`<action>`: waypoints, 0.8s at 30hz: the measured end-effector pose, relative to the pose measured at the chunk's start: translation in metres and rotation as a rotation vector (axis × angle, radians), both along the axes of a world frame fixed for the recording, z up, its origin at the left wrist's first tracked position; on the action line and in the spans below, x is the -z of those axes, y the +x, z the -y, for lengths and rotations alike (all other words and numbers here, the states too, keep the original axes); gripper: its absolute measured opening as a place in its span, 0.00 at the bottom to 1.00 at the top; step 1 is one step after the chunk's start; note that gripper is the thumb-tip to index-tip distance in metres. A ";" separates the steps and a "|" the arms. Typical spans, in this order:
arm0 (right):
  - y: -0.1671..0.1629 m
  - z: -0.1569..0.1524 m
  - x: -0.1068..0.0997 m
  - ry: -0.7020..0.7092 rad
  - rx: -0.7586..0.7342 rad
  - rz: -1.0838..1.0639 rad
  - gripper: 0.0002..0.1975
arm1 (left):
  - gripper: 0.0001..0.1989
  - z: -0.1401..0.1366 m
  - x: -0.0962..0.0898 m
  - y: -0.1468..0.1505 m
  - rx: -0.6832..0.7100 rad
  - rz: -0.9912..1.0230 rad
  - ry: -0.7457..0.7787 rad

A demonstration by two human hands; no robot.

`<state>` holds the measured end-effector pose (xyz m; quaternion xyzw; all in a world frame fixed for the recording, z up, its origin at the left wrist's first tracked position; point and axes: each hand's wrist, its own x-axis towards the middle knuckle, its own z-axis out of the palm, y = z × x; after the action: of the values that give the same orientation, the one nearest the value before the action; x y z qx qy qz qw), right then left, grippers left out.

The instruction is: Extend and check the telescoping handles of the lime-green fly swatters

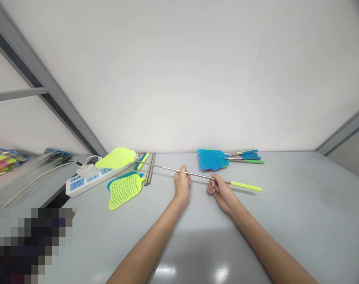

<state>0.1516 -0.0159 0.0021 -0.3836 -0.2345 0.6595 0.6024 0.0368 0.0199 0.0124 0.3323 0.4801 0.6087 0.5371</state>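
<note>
A yellow-green fly swatter [155, 165] with a thin telescopic metal rod lies across both my hands, stretched out above the table. Its broad head [116, 157] is at the left end and its yellow grip [246, 186] at the right, slightly lower. My left hand [183, 184] is closed round the middle of the rod, thumb up. Nearer the grip, my right hand [222, 191] pinches the thicker part of the rod. Left of my left hand lie a loose yellow-green swatter head [126, 191] over a blue one [110, 183], plus several metal rods [150, 169].
Several assembled fly swatters [213, 159] lie stacked against the wall, grips rightward. A white power strip [92, 178] with a plugged-in adapter stands at left. Loose grips [142, 161] lie beside the rods. Packaged goods [8, 159] are at far left. A metal frame [49, 90] rises behind the strip.
</note>
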 end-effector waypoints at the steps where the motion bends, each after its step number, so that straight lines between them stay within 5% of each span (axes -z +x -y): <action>1: 0.000 -0.001 0.001 0.003 0.002 -0.021 0.19 | 0.16 -0.002 0.000 0.009 -0.019 0.001 0.014; 7: 0.002 -0.005 0.003 0.014 -0.018 -0.088 0.20 | 0.17 0.000 0.008 0.037 0.173 -0.073 0.094; 15: -0.005 -0.003 0.005 0.089 -0.076 0.007 0.21 | 0.22 0.010 0.009 0.001 0.539 -0.273 0.135; 24: -0.011 -0.003 0.001 0.152 -0.112 0.134 0.21 | 0.20 0.019 0.009 -0.014 0.629 -0.193 0.088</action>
<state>0.1408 -0.0130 0.0006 -0.3667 -0.3446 0.6453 0.5748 0.0225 0.0013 0.0032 0.5434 0.3758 0.3989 0.6358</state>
